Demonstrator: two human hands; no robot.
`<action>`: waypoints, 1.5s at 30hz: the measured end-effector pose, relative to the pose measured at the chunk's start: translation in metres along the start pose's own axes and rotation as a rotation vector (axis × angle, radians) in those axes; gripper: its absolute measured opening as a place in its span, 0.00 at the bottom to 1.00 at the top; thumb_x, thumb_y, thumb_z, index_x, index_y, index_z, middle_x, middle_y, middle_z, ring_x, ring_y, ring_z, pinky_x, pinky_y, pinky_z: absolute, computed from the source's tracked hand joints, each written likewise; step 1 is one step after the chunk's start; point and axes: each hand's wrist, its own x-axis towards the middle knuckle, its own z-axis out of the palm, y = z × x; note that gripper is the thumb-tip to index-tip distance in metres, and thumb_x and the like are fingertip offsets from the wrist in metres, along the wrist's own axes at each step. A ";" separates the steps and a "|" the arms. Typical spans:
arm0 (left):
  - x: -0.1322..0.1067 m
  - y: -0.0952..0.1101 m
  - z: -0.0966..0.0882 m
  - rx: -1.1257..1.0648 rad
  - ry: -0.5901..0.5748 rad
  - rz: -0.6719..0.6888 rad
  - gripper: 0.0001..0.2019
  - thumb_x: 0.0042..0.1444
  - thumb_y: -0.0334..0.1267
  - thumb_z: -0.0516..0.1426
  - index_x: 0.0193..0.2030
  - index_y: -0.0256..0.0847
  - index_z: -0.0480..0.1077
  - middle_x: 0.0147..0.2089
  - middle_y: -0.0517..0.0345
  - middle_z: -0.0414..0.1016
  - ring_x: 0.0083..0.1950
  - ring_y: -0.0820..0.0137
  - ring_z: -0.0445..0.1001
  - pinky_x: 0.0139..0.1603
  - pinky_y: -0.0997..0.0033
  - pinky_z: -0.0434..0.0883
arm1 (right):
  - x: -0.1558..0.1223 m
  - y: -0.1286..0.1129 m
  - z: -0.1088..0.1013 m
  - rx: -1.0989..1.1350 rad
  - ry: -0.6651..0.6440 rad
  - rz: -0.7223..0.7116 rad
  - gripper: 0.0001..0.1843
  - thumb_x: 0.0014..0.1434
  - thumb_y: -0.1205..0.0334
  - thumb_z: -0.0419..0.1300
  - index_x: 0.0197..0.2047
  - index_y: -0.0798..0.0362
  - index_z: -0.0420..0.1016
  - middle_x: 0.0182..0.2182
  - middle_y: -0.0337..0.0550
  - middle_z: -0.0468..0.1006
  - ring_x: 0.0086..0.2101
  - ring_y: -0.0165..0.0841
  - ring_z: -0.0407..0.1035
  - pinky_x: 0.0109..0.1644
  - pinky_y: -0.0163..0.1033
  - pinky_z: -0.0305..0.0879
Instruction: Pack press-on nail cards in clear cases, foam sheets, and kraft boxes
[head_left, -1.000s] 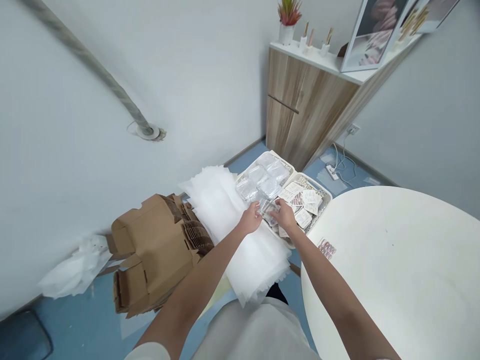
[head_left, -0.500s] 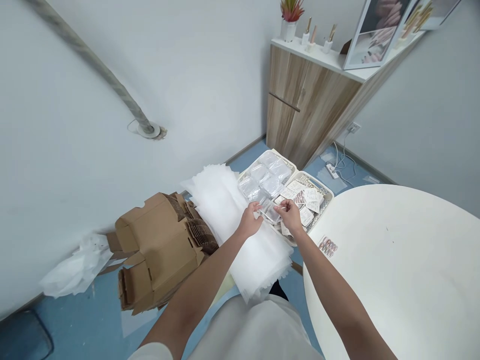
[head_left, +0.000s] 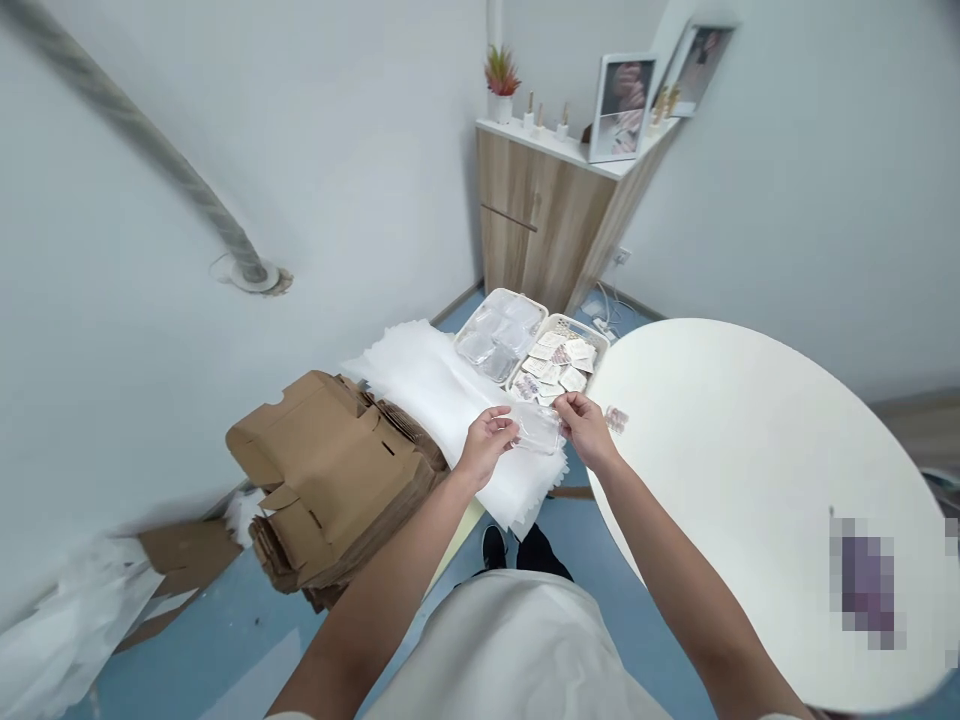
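Observation:
Both hands hold one clear plastic box [head_left: 537,428] in front of me, above the edge of a stack of white foam sheets [head_left: 450,400]. My left hand [head_left: 486,446] pinches its left end, and my right hand [head_left: 586,431] pinches its right end. Behind them a white basket [head_left: 496,296] holds more clear boxes. A second basket [head_left: 594,334] beside it holds several small printed packets. A small sheet of pink nails [head_left: 616,419] lies on the white round table [head_left: 750,470], just right of my right hand.
A pile of flat brown cardboard boxes [head_left: 330,470] lies on the blue floor at left. A wooden cabinet [head_left: 544,225] with a plant and framed pictures stands in the corner. A power strip and cable lie at its foot. White wrapping lies at far left.
My hands lifted the clear box out of the basket area and drew it toward me. The view pulled back and turned right, so the table fills more of the right side.

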 end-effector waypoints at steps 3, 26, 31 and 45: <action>-0.017 -0.008 0.012 0.058 -0.092 -0.015 0.24 0.40 0.41 0.62 0.45 0.39 0.61 0.30 0.61 0.69 0.28 0.77 0.69 0.33 0.73 0.67 | -0.039 -0.005 -0.024 -0.110 0.051 -0.014 0.17 0.51 0.45 0.53 0.29 0.52 0.68 0.25 0.38 0.68 0.20 0.24 0.56 0.24 0.33 0.57; -0.087 -0.114 0.247 0.627 -0.835 0.055 0.18 0.45 0.40 0.59 0.43 0.38 0.65 0.40 0.52 0.70 0.30 0.76 0.69 0.32 0.73 0.67 | -0.243 0.026 -0.242 -0.134 0.116 0.112 0.13 0.46 0.54 0.59 0.31 0.52 0.64 0.26 0.36 0.67 0.26 0.28 0.67 0.29 0.36 0.64; -0.089 -0.139 0.289 0.603 -0.662 0.085 0.17 0.47 0.42 0.58 0.44 0.40 0.65 0.48 0.49 0.66 0.43 0.69 0.70 0.40 0.69 0.67 | -0.248 0.040 -0.291 -0.024 0.185 0.078 0.11 0.47 0.55 0.59 0.28 0.51 0.61 0.22 0.35 0.68 0.25 0.29 0.67 0.28 0.36 0.64; -0.084 -0.164 0.309 0.383 -0.473 -0.057 0.19 0.45 0.41 0.60 0.44 0.39 0.63 0.29 0.62 0.67 0.30 0.74 0.71 0.34 0.71 0.68 | -0.243 0.070 -0.316 0.068 0.337 -0.026 0.13 0.49 0.55 0.57 0.26 0.50 0.56 0.29 0.38 0.64 0.35 0.32 0.67 0.39 0.40 0.66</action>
